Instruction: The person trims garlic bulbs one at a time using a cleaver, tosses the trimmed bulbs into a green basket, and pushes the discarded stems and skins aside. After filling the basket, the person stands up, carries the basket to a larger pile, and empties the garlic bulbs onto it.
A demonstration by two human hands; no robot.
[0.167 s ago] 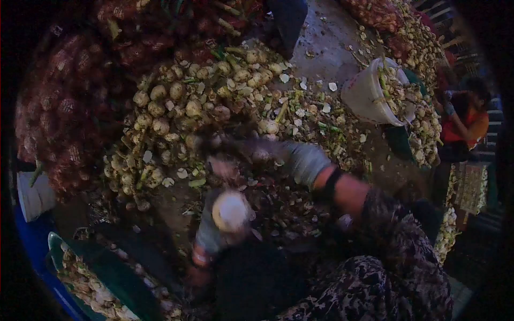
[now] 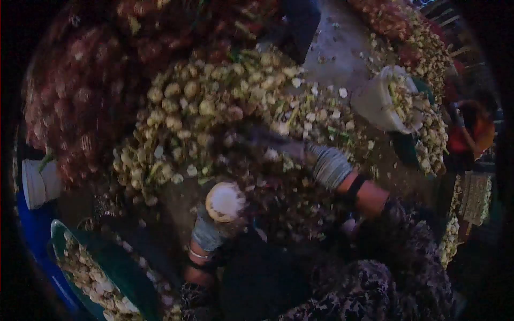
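Observation:
My left hand (image 2: 217, 227), with a grey sleeve cuff at the wrist, holds up a pale round thing (image 2: 226, 201) with a white face and tan rim. Its fingers are mostly hidden behind it. Over the edge of a heap of pale bulbs (image 2: 190, 88), which look like garlic or onions, reaches my right hand (image 2: 278, 142). It is dark and smeared by motion, so I cannot tell what it grips. Dark scraps and peel (image 2: 289, 203) cover the floor between my arms.
Red mesh sacks of bulbs (image 2: 75, 101) stand at the left. A green basket (image 2: 115, 267) of bulbs is at lower left, near a white bucket (image 2: 40, 184). Another white bucket (image 2: 375, 104) lies tipped at the right. Farther right sits a person in orange (image 2: 482, 131).
The view has shifted slightly. My left hand has risen a little with the pale round thing, away from the right hand. My right forearm has drawn slightly to the right.

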